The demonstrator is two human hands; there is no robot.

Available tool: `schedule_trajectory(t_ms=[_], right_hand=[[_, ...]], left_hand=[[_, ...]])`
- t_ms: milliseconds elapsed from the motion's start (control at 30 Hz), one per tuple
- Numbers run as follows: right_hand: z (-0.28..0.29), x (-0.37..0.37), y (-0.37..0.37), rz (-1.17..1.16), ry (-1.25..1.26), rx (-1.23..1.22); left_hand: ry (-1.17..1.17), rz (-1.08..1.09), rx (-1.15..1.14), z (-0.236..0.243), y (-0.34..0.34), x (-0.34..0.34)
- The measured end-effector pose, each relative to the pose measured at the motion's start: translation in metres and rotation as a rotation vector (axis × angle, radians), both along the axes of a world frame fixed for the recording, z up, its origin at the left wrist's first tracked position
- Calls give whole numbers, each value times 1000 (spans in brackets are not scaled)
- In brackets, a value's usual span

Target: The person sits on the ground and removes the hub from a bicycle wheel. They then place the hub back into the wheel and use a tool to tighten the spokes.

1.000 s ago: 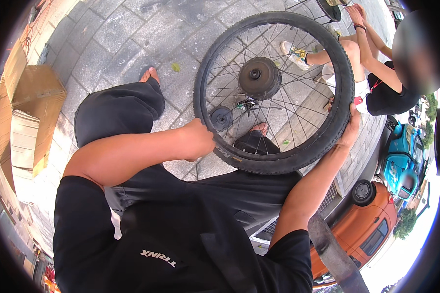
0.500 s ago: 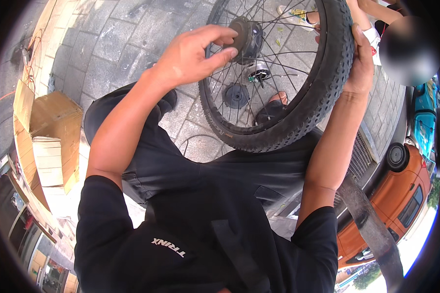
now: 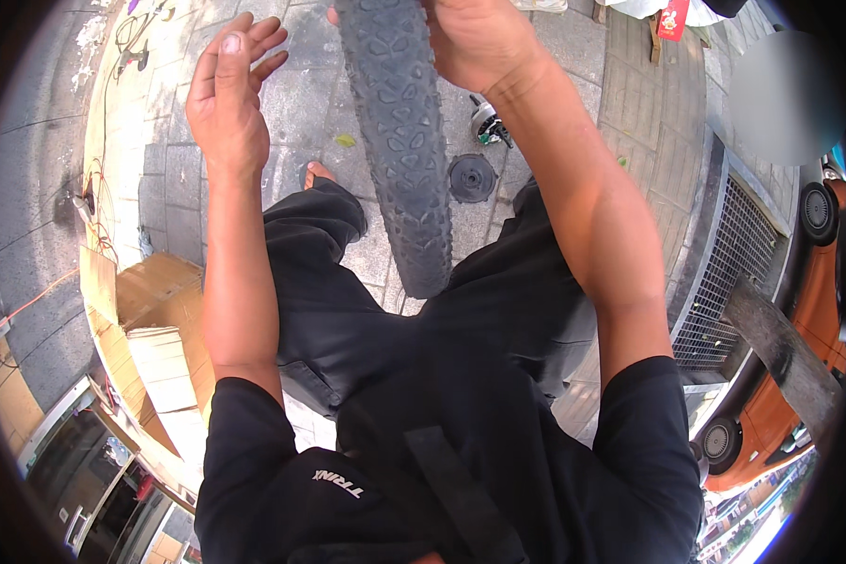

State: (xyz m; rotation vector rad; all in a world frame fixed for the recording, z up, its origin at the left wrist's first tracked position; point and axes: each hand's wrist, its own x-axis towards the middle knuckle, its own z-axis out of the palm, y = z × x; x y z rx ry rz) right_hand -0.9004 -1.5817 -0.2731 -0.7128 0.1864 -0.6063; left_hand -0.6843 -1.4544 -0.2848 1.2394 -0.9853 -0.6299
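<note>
You gripped the knobby tyre (image 3: 397,141) edge-on with your right hand (image 3: 475,38), steadying it upright, while your left hand (image 3: 226,89) hovered open, fingers spread, beside it.

This is a street-side spot for fixing bikes. Grey paving (image 3: 169,202) lies under the open left fingers (image 3: 244,42). A knobby tire (image 3: 399,141) stands by them. Orange cars (image 3: 771,414) park far right, beside a drain grate (image 3: 724,273).

I get one view only, from the head, looking steeply down past my chest onto the paved ground (image 3: 169,202); my right hand (image 3: 479,38) sits close, at the top edge.
</note>
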Motion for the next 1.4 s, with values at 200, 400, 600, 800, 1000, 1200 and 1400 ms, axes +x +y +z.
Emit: schedule_trajectory(t_ms=[200,400,600,800,1000,1200,1400], right_hand=[[40,27,34,-199,-103,-211],[34,32,87,-181,142,-665],[-42,39,137,-137,602,-1069],[-47,42,167,56,670,-1074],[-17,30,91,255,697,-1029],[-33,32,38,-425,779,-759],[-38,69,16,-613,586,-767]], left_hand=[[-63,112,-143,39,0,8],[88,200,-80,50,28,49],[-61,66,276,70,30,31],[-598,241,533,95,1,-17],[-561,216,408,71,42,17],[-575,128,417,61,67,21],[-622,115,398,61,80,2]])
